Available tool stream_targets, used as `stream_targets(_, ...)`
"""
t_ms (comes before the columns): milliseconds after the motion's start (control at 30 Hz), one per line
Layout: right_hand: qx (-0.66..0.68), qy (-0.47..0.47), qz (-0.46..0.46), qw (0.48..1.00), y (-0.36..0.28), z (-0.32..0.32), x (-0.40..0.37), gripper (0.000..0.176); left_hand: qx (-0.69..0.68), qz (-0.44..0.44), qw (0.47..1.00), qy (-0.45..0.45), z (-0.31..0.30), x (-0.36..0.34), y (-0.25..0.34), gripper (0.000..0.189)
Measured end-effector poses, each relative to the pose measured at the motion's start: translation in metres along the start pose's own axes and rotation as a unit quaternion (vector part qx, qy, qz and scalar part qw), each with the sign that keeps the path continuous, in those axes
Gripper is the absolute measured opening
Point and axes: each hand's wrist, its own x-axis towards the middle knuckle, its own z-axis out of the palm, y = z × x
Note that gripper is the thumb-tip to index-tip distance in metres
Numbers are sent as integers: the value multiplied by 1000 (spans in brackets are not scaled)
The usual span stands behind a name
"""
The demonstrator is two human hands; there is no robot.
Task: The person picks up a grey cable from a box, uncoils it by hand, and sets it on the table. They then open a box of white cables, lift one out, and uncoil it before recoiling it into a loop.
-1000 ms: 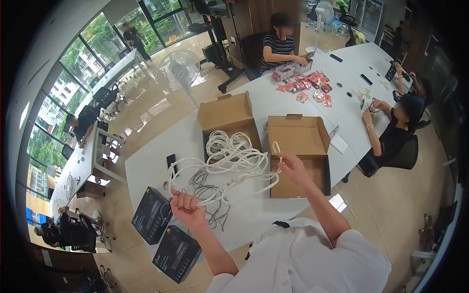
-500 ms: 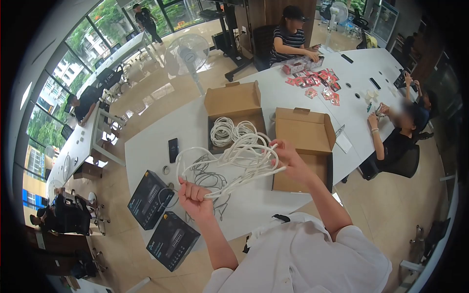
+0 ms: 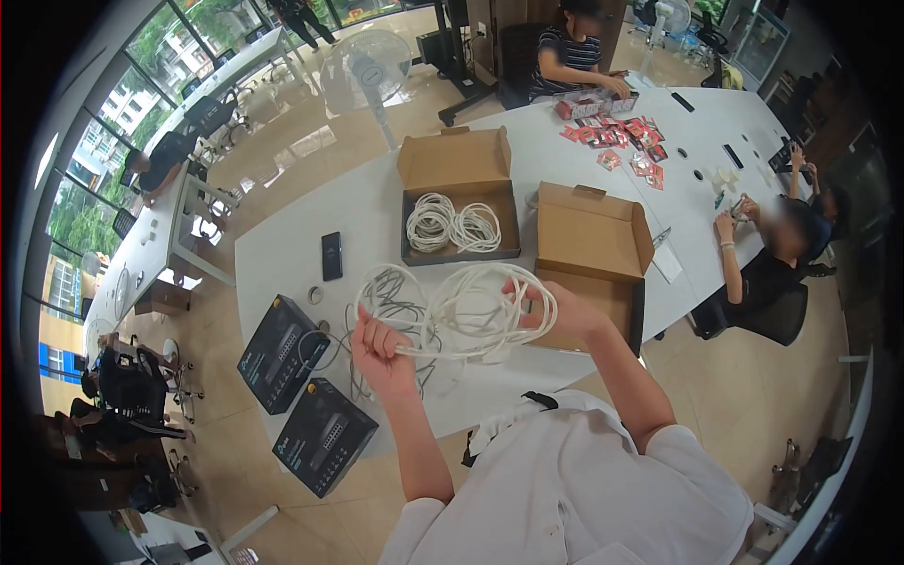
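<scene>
A loose coil of white cable (image 3: 461,353) hangs between my two hands above the table. My left hand (image 3: 381,353) is closed around one side of it. My right hand (image 3: 541,311) has its fingers curled through the loops on the other side. Grey cable (image 3: 386,292) lies tangled on the table behind and below my left hand. Past the coil, an open cardboard box (image 3: 460,221) holds coiled white cables (image 3: 438,223). A second open box (image 3: 603,292) stands beside my right hand, its inside partly hidden by my arm.
Two black printed boxes (image 3: 325,438) stand at the table's left edge. A phone (image 3: 331,256) and a tape roll (image 3: 314,294) lie near them. Red packets (image 3: 621,137) are spread at the far end, where other people sit. A standing fan (image 3: 369,80) is beyond the table.
The white cable has been drawn into rounder loops, and the part near my right hand hangs differently. Both hands still grip it. The view has shifted slightly.
</scene>
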Motion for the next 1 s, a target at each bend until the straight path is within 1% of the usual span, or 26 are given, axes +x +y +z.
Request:
stream_targets(100,147,17,-49,988,3,-3,0,10,25,20,999,43,-21,6,21,23)
stream_targets(133,157,43,-67,984,3,-8,-1,7,24,45,996,75,-22,6,25,24)
stream_targets(200,174,100,-101,974,3,-24,-7,4,21,93,985,141,-25,2,32,27)
stream_targets(267,149,219,-140,954,2,-48,-16,8,4,111,975,192,-42,0,55,35)
stream_targets(300,135,278,-160,937,1,-58,-19,10,-3,118,969,217,-51,-2,69,39)
stream_targets(367,252,340,-199,884,-15,-69,-30,8,-1,90,978,189,-63,-11,96,44)
stream_targets(400,306,375,-223,846,-24,-77,-41,7,1,67,982,177,-70,-14,108,46)
stream_targets(433,354,400,-231,813,-32,-77,-44,9,5,26,989,145,-76,-18,129,49)
stream_targets(467,433,326,-260,799,-24,-91,-48,10,4,-24,993,113,-88,-15,140,52)
stream_targets(500,499,247,-291,778,-15,-107,-54,11,-13,-32,992,120,-87,-16,134,49)
stream_targets(533,545,265,-301,736,-26,-114,-60,8,-29,-37,990,130,-71,-16,123,47)
stream_targets(567,590,275,-310,693,-33,-118,-66,6,140,50,964,219,-64,-11,110,43)
stream_targets(600,585,269,-343,684,-35,-125,-77,6,213,50,948,233,-66,-11,113,37)
stream_targets(633,581,256,-373,677,-36,-134,-85,7,285,47,925,247,-69,-12,116,32)
stream_targets(667,577,237,-400,671,-37,-140,-92,8,256,-44,943,206,-78,-19,136,26)
stream_targets(700,549,273,-407,677,-43,-145,-101,8,224,-131,951,165,-82,-23,153,24)
stream_targets(800,461,373,-417,689,-64,-147,-126,10,328,-100,918,199,-81,-24,179,27)
stream_targets(867,397,436,-422,689,-67,-145,-137,10,324,-113,923,173,-78,-22,188,32)
stream_targets(900,387,435,-408,704,-66,-143,-138,12,316,-112,927,166,-70,-23,185,36)
stream_targets(933,359,447,-382,725,-64,-141,-137,10,308,-111,931,159,-66,-24,182,40)
stream_targets(967,332,458,-355,744,-59,-138,-134,8,306,-123,937,118,-66,-21,183,36)
stream_targets(1000,304,468,-328,763,-56,-135,-132,6,351,-115,923,107,-65,-19,177,35)
